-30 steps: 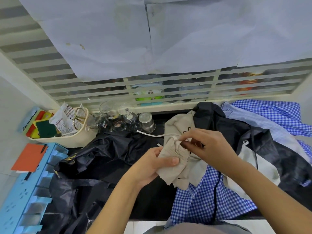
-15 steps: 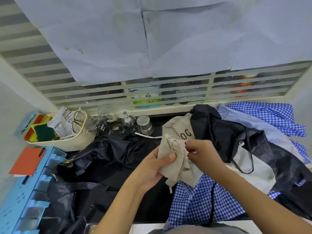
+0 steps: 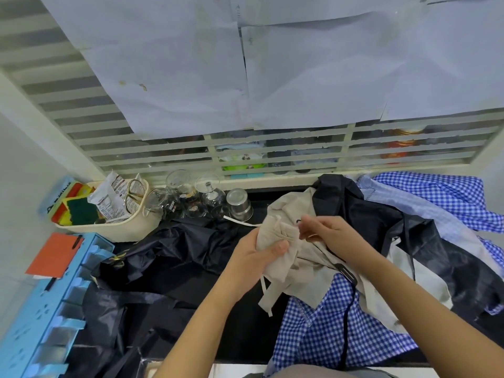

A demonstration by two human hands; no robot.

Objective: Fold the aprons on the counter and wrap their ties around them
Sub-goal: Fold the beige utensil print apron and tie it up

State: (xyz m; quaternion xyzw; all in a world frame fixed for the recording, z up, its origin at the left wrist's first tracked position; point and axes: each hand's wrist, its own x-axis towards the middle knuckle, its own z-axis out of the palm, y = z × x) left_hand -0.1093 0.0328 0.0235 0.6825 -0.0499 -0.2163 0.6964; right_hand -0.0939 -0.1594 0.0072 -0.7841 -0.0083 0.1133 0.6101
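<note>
Beige apron (image 3: 302,264) bunched, gripped by left hand (image 3: 256,259), pinched by right hand (image 3: 328,236), black apron (image 3: 177,249) lying to their left.

Glasses (image 3: 191,197) stand behind the aprons (image 3: 308,268), a basket (image 3: 128,230) to their left.

Lit softly, evenly, by daylight filtering through papered louvre window (image 3: 272,154). Crisp at centre; bowed hard at edges by wide-angle lens; smeared slightly in corners. Shadowed only faintly.

Both hands (image 3: 289,241) on bunched beige apron (image 3: 283,236) above dark counter (image 3: 245,323).
</note>
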